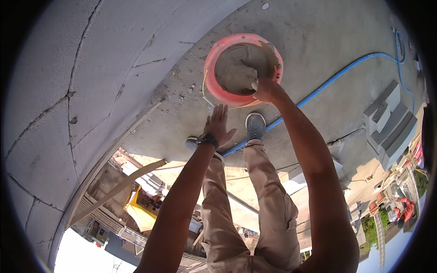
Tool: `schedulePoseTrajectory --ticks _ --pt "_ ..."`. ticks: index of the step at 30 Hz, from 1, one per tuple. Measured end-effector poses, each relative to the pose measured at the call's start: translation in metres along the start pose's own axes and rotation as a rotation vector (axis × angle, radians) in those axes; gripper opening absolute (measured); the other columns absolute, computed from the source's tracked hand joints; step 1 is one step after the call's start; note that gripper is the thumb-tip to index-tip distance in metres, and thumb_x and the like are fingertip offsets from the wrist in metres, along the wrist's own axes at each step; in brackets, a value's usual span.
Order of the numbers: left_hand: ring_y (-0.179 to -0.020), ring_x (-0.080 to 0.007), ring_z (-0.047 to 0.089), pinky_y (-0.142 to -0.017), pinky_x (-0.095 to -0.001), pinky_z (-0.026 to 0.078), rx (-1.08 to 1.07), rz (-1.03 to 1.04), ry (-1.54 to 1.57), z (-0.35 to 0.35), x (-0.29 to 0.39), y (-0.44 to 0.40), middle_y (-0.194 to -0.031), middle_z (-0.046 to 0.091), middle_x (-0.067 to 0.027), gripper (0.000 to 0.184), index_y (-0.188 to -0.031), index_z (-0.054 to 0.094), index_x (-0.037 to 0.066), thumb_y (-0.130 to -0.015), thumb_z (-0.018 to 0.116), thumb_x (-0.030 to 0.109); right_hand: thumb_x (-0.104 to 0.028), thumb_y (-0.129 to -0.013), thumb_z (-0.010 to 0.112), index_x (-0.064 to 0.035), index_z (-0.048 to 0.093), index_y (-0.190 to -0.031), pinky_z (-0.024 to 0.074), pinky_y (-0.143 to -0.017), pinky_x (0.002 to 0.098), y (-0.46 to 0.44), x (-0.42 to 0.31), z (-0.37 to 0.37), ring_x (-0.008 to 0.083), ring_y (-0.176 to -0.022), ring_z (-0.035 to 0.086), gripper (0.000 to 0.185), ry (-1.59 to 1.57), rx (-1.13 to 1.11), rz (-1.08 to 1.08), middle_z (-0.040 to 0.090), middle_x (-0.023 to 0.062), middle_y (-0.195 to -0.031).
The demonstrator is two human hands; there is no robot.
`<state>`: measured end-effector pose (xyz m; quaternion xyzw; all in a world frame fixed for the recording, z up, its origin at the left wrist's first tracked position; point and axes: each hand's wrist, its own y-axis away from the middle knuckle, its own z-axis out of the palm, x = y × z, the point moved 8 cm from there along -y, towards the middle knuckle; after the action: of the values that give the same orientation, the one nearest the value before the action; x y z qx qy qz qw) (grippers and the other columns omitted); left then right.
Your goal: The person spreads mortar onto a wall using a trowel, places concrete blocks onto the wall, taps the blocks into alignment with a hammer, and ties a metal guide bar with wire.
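Observation:
A red tub (210,84) of wet grey mortar (232,68) stands on the concrete floor in front of my feet. My right hand (269,91) is closed at the tub's near right rim, around the handle of what looks like a trowel (248,73). The tool's blade is coated in mortar and hard to tell from the mix. My left hand (218,125), with a dark watch on the wrist, is held out flat just short of the tub. Its fingers are extended and it holds nothing.
A cracked grey block wall (54,82) rises on the left. Along the right of the tub runs a blue hose (327,82), passing behind my shoe (256,127). Grey blocks (391,123) are stacked at the right. Behind my legs, the floor ends above buildings lower down.

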<state>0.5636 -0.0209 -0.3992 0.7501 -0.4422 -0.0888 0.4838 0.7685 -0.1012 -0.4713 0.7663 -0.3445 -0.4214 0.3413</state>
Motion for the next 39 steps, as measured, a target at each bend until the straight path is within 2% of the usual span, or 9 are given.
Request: schedulePoseTrajectory --ticks 5,11,15,18,21,27,34,36,39 --pt "-0.149 -0.0371 0.018 -0.119 -0.0502 0.024 0.030 -0.062 0.045 -0.040 -0.005 0.057 -0.162 0.016 -0.0191 0.098 -0.157 0.016 0.008 -0.084 0.069 0.048 -0.025 -0.081 0.071 0.0009 0.063 -0.099 0.0512 -0.082 0.0472 0.133 0.025 -0.055 0.0407 -0.092 0.066 0.033 -0.275 0.175 -0.009 0.068 0.0235 -0.096" --pt "-0.147 -0.0387 0.023 -0.119 -0.0443 0.026 0.133 -0.167 0.314 -0.084 0.005 0.204 -0.159 0.022 -0.0234 0.098 -0.155 0.022 0.002 -0.081 0.071 0.044 -0.016 -0.084 0.074 -0.0019 0.063 -0.103 0.0422 -0.046 0.0295 0.277 -0.006 -0.083 0.0086 -0.051 0.051 0.026 -0.905 0.062 -0.027 0.052 -0.0015 -0.065" --pt "-0.146 -0.0387 0.028 -0.118 -0.0415 0.029 0.302 -0.285 0.637 -0.120 0.021 0.309 -0.157 0.025 -0.0265 0.102 -0.154 0.021 -0.002 -0.081 0.072 0.047 -0.007 -0.085 0.071 -0.0026 0.064 -0.112 0.0443 -0.047 0.0286 0.375 -0.081 -0.133 0.0092 -0.052 0.051 0.028 -1.006 -0.006 -0.258 0.055 -0.0006 -0.070" --pt "-0.143 -0.0398 0.033 -0.116 -0.0418 0.031 0.445 -0.369 0.742 -0.133 0.000 0.351 -0.157 0.027 -0.0272 0.104 -0.153 0.020 -0.004 -0.081 0.072 0.051 -0.006 -0.086 0.070 -0.0005 0.063 -0.115 0.0450 -0.048 0.0282 0.439 -0.160 -0.193 0.0099 -0.052 0.052 0.031 -0.883 -0.094 -0.424 0.057 0.0005 -0.072" --pt "-0.141 -0.0407 0.037 -0.115 -0.0421 0.033 0.511 -0.333 1.228 -0.148 -0.017 0.365 -0.156 0.029 -0.0285 0.109 -0.153 0.017 -0.005 -0.081 0.071 0.056 -0.005 -0.087 0.069 0.0010 0.062 -0.119 0.0457 -0.050 0.0280 0.488 -0.234 -0.253 0.0110 -0.053 0.053 0.033 -0.777 -0.156 -0.539 0.059 0.0022 -0.075" --pt "-0.141 -0.0402 0.036 -0.114 -0.0438 0.035 1.170 0.041 1.482 -0.287 -0.043 0.460 -0.158 0.022 -0.0291 0.110 -0.156 0.005 -0.001 -0.085 0.075 0.045 -0.007 -0.091 0.063 0.0009 0.060 -0.121 0.0477 -0.053 0.0268 0.584 -0.425 -0.349 0.0116 -0.065 0.056 0.032 -0.445 -0.224 -0.809 0.060 0.0040 -0.079" --pt "-0.139 -0.0435 0.039 -0.112 -0.0450 0.037 1.339 0.079 1.474 -0.292 -0.083 0.525 -0.156 0.024 -0.0317 0.111 -0.156 0.005 -0.002 -0.084 0.076 0.045 -0.019 -0.091 0.064 -0.0017 0.063 -0.112 0.0485 -0.056 0.0308 0.649 -0.640 -0.393 0.0122 -0.065 0.057 0.027 0.054 0.177 -0.954 0.058 0.0050 -0.075" --pt "-0.138 -0.0434 0.040 -0.111 -0.0447 0.038 1.287 0.031 1.555 -0.263 -0.095 0.521 -0.154 0.027 -0.0327 0.112 -0.155 0.007 -0.004 -0.083 0.076 0.048 -0.026 -0.088 0.068 -0.0011 0.062 -0.114 0.0514 -0.067 0.0395 0.658 -0.694 -0.390 0.0236 -0.072 0.064 0.036 0.456 0.531 -1.210 0.065 0.0116 -0.081" --pt "-0.137 -0.0410 0.041 -0.111 -0.0430 0.038 1.256 -0.073 1.485 -0.237 -0.123 0.518 -0.151 0.032 -0.0337 0.114 -0.154 0.009 -0.007 -0.082 0.076 0.050 -0.029 -0.087 0.068 -0.0020 0.061 -0.119 0.0501 -0.079 0.0457 0.637 -0.749 -0.359 0.0376 -0.086 0.066 0.043 0.689 0.734 -1.424 0.069 0.0187 -0.093"
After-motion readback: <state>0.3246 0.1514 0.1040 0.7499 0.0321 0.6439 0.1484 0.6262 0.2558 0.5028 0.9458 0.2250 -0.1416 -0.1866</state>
